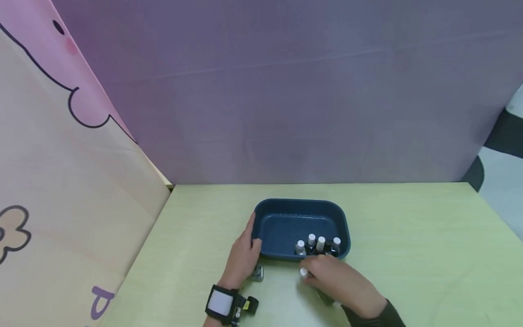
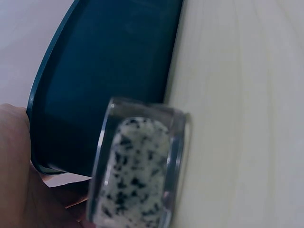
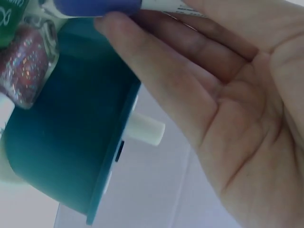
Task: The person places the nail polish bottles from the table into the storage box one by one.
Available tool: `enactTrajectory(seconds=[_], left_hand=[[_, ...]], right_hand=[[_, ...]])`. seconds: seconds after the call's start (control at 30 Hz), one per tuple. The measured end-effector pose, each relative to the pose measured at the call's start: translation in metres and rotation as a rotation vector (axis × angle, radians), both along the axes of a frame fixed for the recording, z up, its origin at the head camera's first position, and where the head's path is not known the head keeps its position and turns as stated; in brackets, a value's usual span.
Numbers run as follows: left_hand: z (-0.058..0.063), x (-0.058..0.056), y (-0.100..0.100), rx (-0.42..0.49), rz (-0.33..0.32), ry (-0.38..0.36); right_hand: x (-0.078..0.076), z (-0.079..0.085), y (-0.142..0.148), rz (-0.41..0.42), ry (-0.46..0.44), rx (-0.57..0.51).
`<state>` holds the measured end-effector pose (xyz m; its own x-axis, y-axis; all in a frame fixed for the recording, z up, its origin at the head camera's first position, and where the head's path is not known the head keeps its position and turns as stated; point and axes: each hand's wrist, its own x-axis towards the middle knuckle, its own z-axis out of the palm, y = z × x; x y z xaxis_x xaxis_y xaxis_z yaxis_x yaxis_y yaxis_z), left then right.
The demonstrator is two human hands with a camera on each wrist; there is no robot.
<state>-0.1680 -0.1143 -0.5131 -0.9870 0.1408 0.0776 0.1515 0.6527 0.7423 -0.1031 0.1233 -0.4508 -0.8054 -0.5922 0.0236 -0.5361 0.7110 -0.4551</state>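
A dark blue tray (image 1: 286,227) stands on the table, with several white-capped nail polish bottles (image 1: 321,244) at its near right side. My left hand (image 1: 241,256) holds the tray by its left end, index finger along the outside and thumb at the near corner. My right hand (image 1: 337,279), just in front of the tray's near rim, pinches a purple nail polish bottle (image 3: 95,5) with a white cap. Close to my left wrist lies a bottle of black-speckled white polish (image 2: 135,175). In the right wrist view, a red glitter bottle (image 3: 28,61) and a green bottle (image 3: 8,21) appear beside the tray.
The pale wooden table (image 1: 408,245) reaches back to a purple-grey cloth wall (image 1: 286,113). A printed panel (image 1: 81,181) rises along the left edge. A wrist strap with a small camera (image 1: 222,303) sits on my left arm.
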Motion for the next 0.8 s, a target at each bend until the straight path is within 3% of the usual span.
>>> enactTrajectory(seconds=[0.17, 0.47, 0.8], left_hand=[[-0.001, 0.000, 0.000, 0.000, 0.004, 0.001], [-0.001, 0.000, 0.000, 0.004, 0.006, -0.006], [0.000, -0.001, 0.000, 0.006, 0.003, 0.000]], right_hand=[[0.000, 0.005, 0.007, 0.003, 0.033, -0.027], [-0.001, 0.012, 0.015, 0.022, -0.044, -0.085], [-0.001, 0.019, 0.026, -0.003, -0.032, -0.112]])
